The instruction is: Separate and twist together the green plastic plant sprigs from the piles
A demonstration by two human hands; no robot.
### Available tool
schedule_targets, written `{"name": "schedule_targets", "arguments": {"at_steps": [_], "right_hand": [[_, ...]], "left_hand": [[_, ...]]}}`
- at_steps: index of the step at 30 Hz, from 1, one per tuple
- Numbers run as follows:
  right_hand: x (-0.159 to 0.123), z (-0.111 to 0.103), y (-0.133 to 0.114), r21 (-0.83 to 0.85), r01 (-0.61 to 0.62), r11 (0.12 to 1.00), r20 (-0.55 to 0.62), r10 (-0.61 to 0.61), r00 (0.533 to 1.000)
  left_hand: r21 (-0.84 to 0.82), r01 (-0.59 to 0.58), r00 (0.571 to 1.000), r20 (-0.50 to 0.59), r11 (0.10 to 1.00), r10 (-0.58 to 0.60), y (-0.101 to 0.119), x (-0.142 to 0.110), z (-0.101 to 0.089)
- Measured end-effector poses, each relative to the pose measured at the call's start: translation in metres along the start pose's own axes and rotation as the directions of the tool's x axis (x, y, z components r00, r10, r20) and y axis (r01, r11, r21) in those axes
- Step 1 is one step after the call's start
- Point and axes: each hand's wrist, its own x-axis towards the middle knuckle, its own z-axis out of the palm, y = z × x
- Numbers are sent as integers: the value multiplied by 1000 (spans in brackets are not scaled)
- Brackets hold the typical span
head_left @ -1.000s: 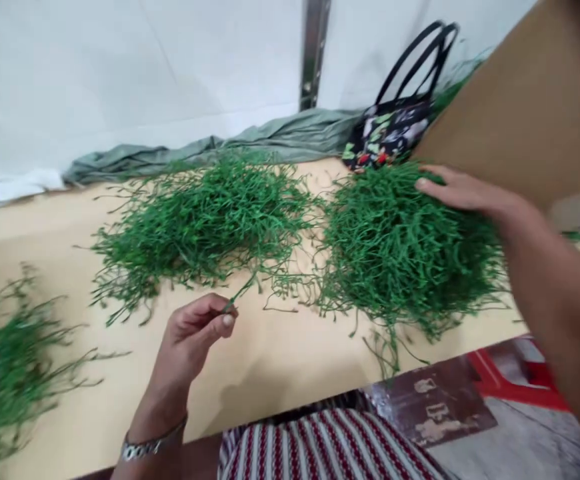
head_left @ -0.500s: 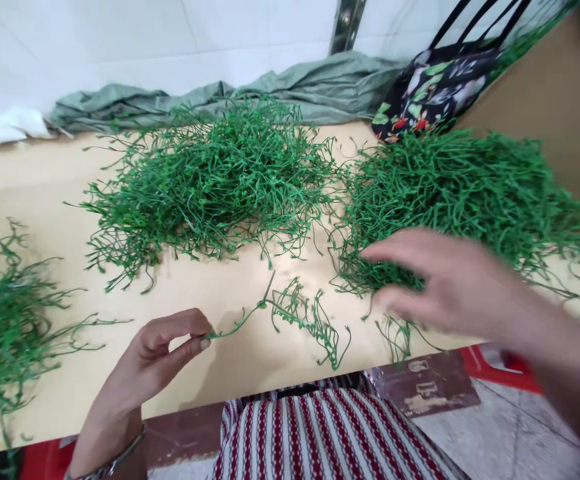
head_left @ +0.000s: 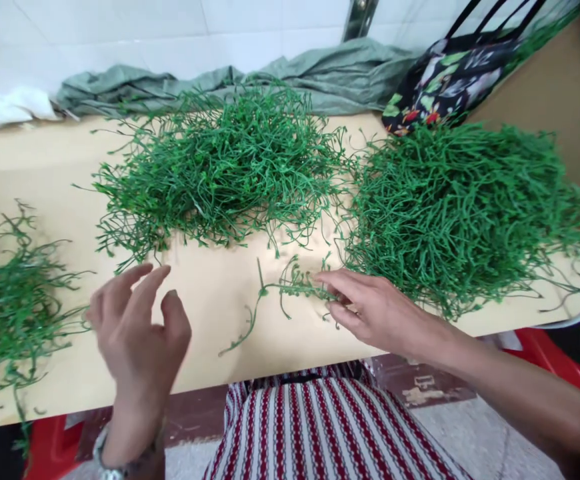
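Observation:
My left hand (head_left: pixel 140 323) hovers over the table's left part, fingers apart and holding nothing. Its fingertips are just below the middle heap of thin green stems (head_left: pixel 230 167). Thumb and fingers of my right hand (head_left: pixel 370 307) pinch a green plastic-looking sprig (head_left: pixel 265 290) with small side shoots, near its bushy right end. The sprig's bare thin end reaches left and down over the table (head_left: pixel 210 280). Part of the bushy end is hidden by my right fingers. A dense heap of similar green stems (head_left: pixel 470 207) lies just beyond my right hand.
Another green pile (head_left: pixel 15 320) lies at the left edge. Along the wall runs a crumpled grey-green cloth (head_left: pixel 340 73), with a black floral bag (head_left: pixel 450 87) and a cardboard box (head_left: pixel 560 100) at the back right. Red stools (head_left: pixel 560 363) show below the table.
My left hand has let go of the sprig's thin end and moved up and left, its fingers spreading. My right hand has come left from the right heap and taken hold of the sprig.

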Motion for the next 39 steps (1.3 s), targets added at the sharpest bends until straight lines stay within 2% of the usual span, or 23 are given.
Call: {"name": "schedule_targets", "arguments": {"at_steps": [1,2,3,4,7,10,12,14,17,20,22,25,28,30,32,35,39], "right_hand": [[5,-2,-4,32,-4,999,19,4,1000],[10,-4,-8,71,-11,997,37,8,999],[14,-5,-12,115,-16,993,52,10,999],[18,-6,-15,161,-21,987,64,10,998],[26,-5,-20,270,-29,963,83,7,997],[29,-2,-16,348,-51,936,109,14,994],[29,0,-11,410,-61,910,112,16,994],[29,-1,-6,432,-44,901,70,15,997],[29,-11,-3,339,72,938,-122,-32,992],[30,-20,-8,257,253,933,-286,-177,942],[31,-19,-13,277,333,901,-270,-259,927],[35,-6,-17,344,329,879,-209,-270,940],[39,11,-16,398,308,864,-266,-212,940],[41,16,-14,411,298,861,-284,-190,940],[42,17,-13,414,275,868,-258,-178,950],[42,15,-13,431,225,874,-231,-134,964],[43,14,-13,452,161,877,-193,-80,978]], "left_hand": [[-5,-77,996,-35,997,77,18,0,-1],[-104,-166,985,34,981,170,36,0,1],[-215,-263,948,124,940,294,53,0,4],[-269,-309,902,222,912,371,67,0,10],[-259,-306,898,241,916,368,84,1,34],[-300,-300,893,246,906,377,76,3,50],[-351,-246,885,298,904,357,69,3,51],[-391,-136,877,379,910,294,65,4,47],[-417,26,875,449,909,181,64,7,42],[-453,152,880,467,878,88,65,12,39],[-502,239,875,482,831,40,66,16,37],[-565,399,843,536,722,-47,69,21,35],[-585,571,763,637,576,-110,69,22,33],[-566,645,711,691,513,-132,67,23,33],[-539,680,683,712,497,-163,64,24,32],[-514,696,667,721,501,-187,62,25,30],[-534,665,677,726,522,-121,61,26,29]]}}
